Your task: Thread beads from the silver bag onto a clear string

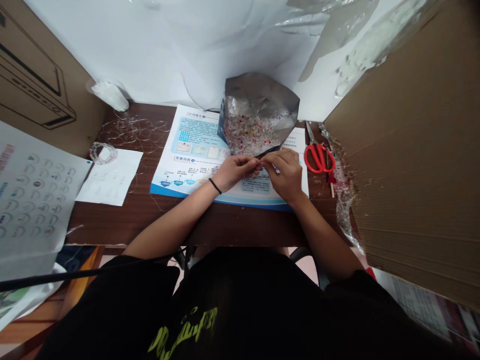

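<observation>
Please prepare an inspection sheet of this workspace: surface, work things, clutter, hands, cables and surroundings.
Surface: dark table, partly covered by a printed sheet.
Work things: open dark bag holding small colourful beads, standing on the sheet.
Clutter: red-handled scissors at right; tangled clear thread and beaded loops at left, the loops overlapping white paper.
Hands: left hand and right hand meet at the fingertips before the bag; anything pinched is too small to tell.
Cables: black cable at lower left.
Surroundings: cardboard both sides, white backing behind.

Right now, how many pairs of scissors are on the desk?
1. The red-handled scissors lie on the desk, to the right of the right hand, blades pointing away from the person. Any behind the bead bag would be hidden.
</observation>
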The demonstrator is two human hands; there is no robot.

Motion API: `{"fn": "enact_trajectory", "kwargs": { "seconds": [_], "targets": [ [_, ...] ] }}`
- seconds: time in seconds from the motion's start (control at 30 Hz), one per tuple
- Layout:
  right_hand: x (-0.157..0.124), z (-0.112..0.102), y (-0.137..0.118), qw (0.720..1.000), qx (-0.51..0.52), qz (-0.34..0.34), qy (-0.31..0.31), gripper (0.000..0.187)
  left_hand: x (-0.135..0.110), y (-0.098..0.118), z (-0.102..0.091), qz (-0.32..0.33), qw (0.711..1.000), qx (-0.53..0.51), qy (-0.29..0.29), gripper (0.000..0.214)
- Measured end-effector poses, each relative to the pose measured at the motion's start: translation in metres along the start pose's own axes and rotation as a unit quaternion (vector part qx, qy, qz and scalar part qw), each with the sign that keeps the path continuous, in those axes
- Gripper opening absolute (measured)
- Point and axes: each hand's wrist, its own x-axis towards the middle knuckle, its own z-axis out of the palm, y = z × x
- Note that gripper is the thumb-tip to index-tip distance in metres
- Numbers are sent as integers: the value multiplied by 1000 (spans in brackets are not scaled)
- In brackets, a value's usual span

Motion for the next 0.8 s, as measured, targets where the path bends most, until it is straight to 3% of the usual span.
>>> {"fn": "enact_trajectory", "kwargs": {
  "seconds": [0.4,0.57,0.67,0.8],
  "targets": [
    [0,1,1,1000,1,-3,-22,14,1,-5,-3,7,999,40,12,33],
    [-1,4,3,1000,14,-11,-18,11,1,-4,1,36,992,117,40,31],
    [-2,6,4,999,23,1,-30,11,-2,-3,3,74,974,204,68,30],
    [-1,8,4,997,55,13,-48,15,-8,2,7,134,918,359,101,28]
  ]
}}
